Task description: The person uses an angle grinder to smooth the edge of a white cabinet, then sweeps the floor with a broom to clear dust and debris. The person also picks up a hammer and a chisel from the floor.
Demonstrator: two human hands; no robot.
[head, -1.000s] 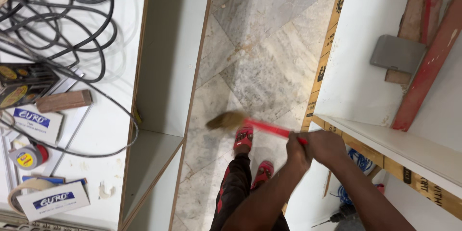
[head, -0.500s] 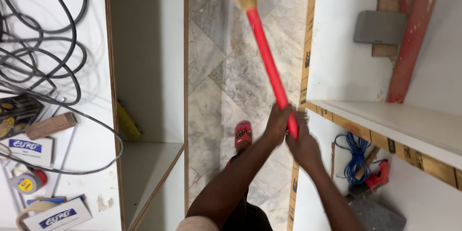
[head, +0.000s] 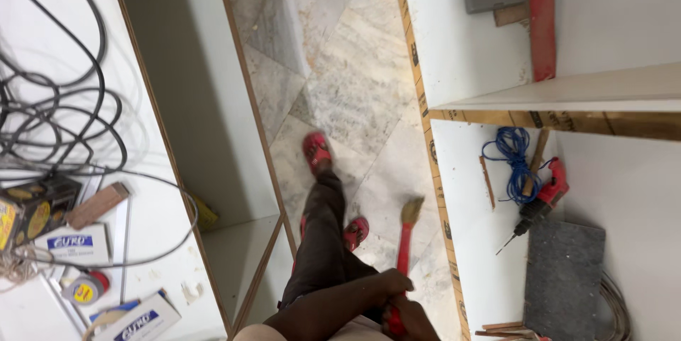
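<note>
Marble floor (head: 347,78) lane open between white cabinets (head: 464,36).

I count two hands, my left hand (head: 389,286) and my right hand (head: 411,320), both closed around one broom (head: 405,245) with a red handle. Below them I see two red sandals, one ahead (head: 316,149) and one nearer (head: 356,232). On the white board to the left I count one tangle of black cable (head: 60,110), one wooden block (head: 98,205), one tape measure (head: 85,288), one dark box (head: 32,206) and two white cartons (head: 71,243) (head: 138,320). On the right I see one red drill (head: 543,195), one coil of blue wire (head: 512,160), one dark grey slab (head: 564,281) and one red bar (head: 541,14).
</note>
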